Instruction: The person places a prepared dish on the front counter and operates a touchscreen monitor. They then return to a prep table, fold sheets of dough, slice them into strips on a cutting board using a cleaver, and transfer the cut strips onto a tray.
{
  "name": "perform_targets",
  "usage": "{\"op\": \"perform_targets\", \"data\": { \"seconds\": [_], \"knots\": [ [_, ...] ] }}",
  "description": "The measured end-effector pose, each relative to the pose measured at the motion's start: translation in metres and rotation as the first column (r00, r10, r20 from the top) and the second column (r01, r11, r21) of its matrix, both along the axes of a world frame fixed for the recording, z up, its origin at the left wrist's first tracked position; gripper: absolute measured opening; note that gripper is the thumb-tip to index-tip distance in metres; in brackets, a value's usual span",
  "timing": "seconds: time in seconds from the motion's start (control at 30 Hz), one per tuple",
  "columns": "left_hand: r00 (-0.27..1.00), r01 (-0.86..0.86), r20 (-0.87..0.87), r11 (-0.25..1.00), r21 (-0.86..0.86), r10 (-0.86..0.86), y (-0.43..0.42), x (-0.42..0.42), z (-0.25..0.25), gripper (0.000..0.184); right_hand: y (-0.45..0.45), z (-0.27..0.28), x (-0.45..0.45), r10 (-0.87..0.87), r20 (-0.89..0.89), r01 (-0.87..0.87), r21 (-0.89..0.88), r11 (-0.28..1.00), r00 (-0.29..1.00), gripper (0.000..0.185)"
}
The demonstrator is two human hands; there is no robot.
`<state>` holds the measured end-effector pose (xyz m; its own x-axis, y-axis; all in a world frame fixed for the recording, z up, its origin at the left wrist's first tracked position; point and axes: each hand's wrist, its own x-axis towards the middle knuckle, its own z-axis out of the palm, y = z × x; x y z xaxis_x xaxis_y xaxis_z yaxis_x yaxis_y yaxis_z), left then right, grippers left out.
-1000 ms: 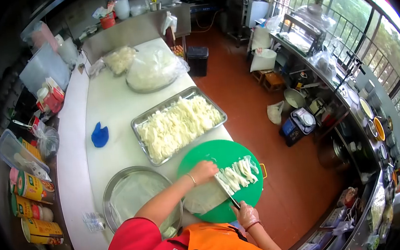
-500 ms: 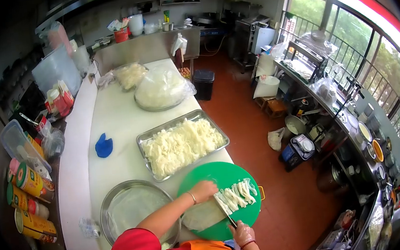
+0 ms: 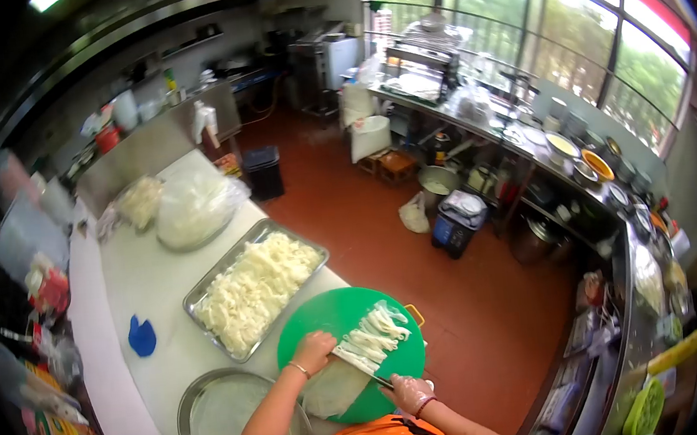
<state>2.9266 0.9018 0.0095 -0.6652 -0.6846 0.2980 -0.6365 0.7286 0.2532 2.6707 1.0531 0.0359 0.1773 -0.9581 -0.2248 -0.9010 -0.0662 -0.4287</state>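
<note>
My right hand (image 3: 410, 393), in a clear plastic glove, grips the dark handle of a knife (image 3: 356, 361). The blade lies along the edge of a translucent pale noodle sheet (image 3: 336, 388) on a round green cutting board (image 3: 307, 312). Curled fingers of my left hand (image 3: 314, 351) rest at the far end of the blade, by the sheet; what they hold, if anything, is hidden. Just beyond the blade lie cut white noodle strips (image 3: 374, 332) in a row. A metal tray (image 3: 191, 301) heaped with cut noodles (image 3: 258, 285) stands past the board.
A round metal pan (image 3: 187, 417) sits left of the board. On the white table (image 3: 110, 266) are a blue cloth-like piece (image 3: 142, 335) and a plastic-covered round heap (image 3: 196, 203). Red floor (image 3: 386, 256) lies to the right, with bins and a shelf of bowls beyond.
The view has swung right, shifting the table leftward. The knife remains in my right hand; my left hand, blurred earlier, now rests by the blade's end. The noodle strips look slightly more spread.
</note>
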Motion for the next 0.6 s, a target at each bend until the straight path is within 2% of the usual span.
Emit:
{"op": "perform_targets", "data": {
  "seconds": [0.07,0.2,0.37,0.53,0.57,0.6],
  "knots": [
    [0.998,0.033,0.056,0.999,0.005,-0.033,-0.018,0.002,0.001,0.016,-0.006,0.012,0.008,-0.045,-0.007,0.046,0.068,0.997,0.999,0.045],
    [1.000,0.026,0.005,0.999,0.030,-0.026,-0.016,0.015,0.012,0.022,-0.009,0.011,0.019,-0.020,0.078,0.018,0.031,0.999,0.997,0.043],
    [1.000,0.001,0.031,0.999,0.036,-0.002,-0.025,0.026,0.011,0.025,-0.025,0.016,0.022,-0.013,0.073,0.010,0.043,0.999,0.997,0.040],
    [0.994,-0.109,0.033,0.993,0.042,0.108,-0.004,0.029,0.004,0.030,-0.027,0.028,0.016,0.043,0.023,-0.045,0.088,0.995,0.999,0.038],
    [0.997,-0.061,0.050,0.998,0.035,0.059,-0.006,0.035,0.006,0.027,-0.026,0.023,0.025,0.001,0.028,-0.003,0.057,0.998,1.000,0.040],
    [0.989,-0.147,0.034,0.988,0.043,0.146,0.022,0.040,0.001,0.025,-0.020,0.014,0.022,0.097,-0.001,-0.097,0.039,0.995,0.995,0.042]
  ]
}}
